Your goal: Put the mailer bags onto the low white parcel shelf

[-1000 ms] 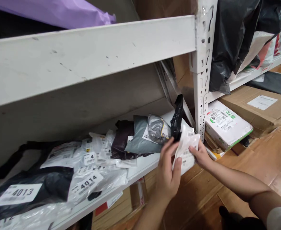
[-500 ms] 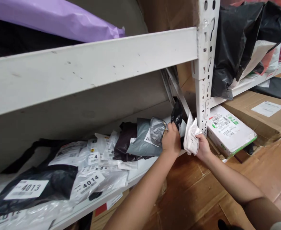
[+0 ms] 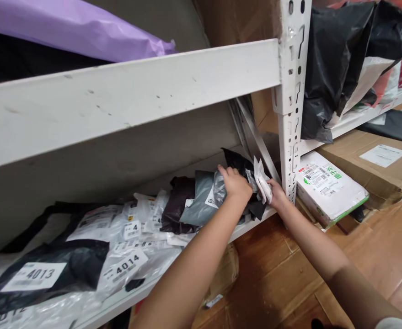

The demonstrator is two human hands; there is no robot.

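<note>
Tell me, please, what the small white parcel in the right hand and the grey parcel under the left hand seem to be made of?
The small white parcel looks like thin plastic film, slightly glossy, going by its crumpled folds. The grey parcel looks like a soft matte poly mailer, creased and sagging; a shinier grey bag lies on it under the left hand.

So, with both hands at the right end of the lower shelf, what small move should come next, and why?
Probably let the right hand push the small white packet a little deeper and release it. It stands upright in the gap by the white post, beside the black bag, while the left hand presses the grey parcels aside.
</note>
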